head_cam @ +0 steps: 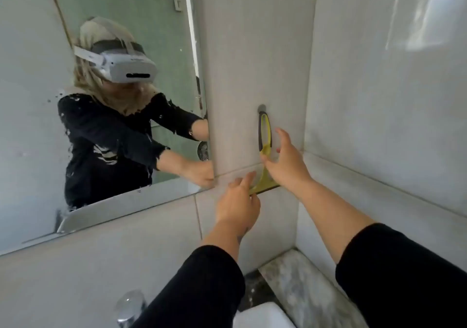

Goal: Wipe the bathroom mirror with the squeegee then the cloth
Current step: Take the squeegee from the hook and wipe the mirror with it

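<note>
The squeegee (264, 148) is only partly seen: its blade end is covered by the left hand (237, 202) and its neck is crossed by the right hand (286, 162), so the grip cannot be judged. The hook (261, 108) is too small to be made out. The mirror (106, 95) is cut off at the left and top edges (its lower part is smeared and speckled). The tap (130, 307) and the basin (264, 316) are clipped by the bottom edge.
</note>
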`<state>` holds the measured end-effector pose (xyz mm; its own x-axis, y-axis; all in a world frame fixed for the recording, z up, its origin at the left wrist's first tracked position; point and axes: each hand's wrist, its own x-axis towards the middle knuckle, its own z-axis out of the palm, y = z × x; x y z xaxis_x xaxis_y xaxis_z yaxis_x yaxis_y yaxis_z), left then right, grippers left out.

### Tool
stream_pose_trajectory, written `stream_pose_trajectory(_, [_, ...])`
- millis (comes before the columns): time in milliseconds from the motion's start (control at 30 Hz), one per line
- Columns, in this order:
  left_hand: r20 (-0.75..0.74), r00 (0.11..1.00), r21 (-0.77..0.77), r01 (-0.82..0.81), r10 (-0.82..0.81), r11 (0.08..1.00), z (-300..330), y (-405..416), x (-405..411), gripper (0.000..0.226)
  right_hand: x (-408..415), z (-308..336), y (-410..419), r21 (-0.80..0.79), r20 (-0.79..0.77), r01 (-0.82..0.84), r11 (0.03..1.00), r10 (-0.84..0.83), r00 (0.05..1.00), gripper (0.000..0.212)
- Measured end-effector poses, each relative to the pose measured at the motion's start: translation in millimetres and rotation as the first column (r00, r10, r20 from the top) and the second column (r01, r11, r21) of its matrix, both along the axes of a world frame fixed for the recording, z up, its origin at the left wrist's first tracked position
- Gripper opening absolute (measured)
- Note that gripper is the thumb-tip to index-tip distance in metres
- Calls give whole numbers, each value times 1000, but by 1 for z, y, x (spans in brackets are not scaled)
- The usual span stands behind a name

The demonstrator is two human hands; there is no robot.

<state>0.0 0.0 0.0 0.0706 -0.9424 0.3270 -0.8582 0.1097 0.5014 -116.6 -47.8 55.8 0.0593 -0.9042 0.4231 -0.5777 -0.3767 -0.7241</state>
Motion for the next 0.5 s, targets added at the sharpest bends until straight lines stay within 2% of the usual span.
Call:
stream_pose_trajectory(67, [43, 999, -30, -26, 28, 999, -9, -8, -7, 60, 6, -3, -11, -46, 115, 9, 999, -3, 993, 71])
stream_pose_trajectory(233, [166, 983, -79, -71, 83, 994, -30, -21, -15, 58, 13, -13, -35, -124, 218, 12, 992, 16, 976, 66])
stream_pose_trajectory(367, [157, 984, -119, -71, 89, 990, -30, -17, -21, 58, 11, -9, -36, -148, 209, 19, 989, 12, 978, 63])
stream_pose_trajectory(500, [122, 987, -253, -68, 101, 965, -22, -3, -36, 56, -1, 11, -22, -135, 189, 78, 988, -51, 981, 61])
